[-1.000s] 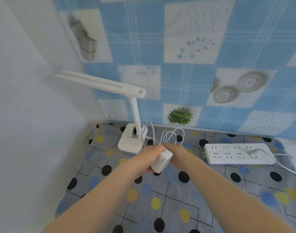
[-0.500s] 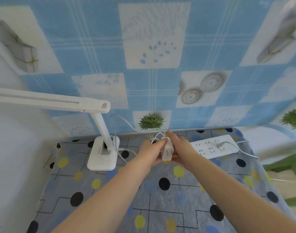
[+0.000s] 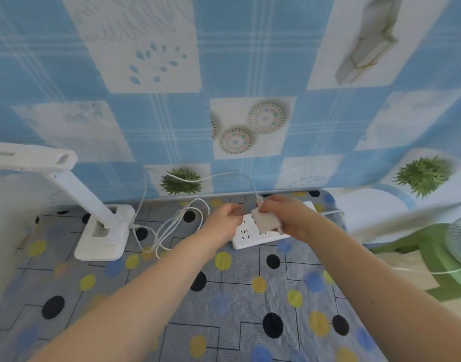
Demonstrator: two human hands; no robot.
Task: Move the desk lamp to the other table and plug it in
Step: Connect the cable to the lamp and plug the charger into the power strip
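A blue-and-white checked wall covering point(image 3: 172, 121) with printed plates and green plants hangs behind the worktop point(image 3: 224, 296), whose grey cloth carries black, yellow and blue dots. At the far right stand a green chair point(image 3: 417, 246) and a white fan point(image 3: 459, 239).

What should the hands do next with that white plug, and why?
Probably lower the plug into a free socket of the power strip. The right hand holds it tilted just above the strip, not yet seated, while the left hand rests at the strip's end.
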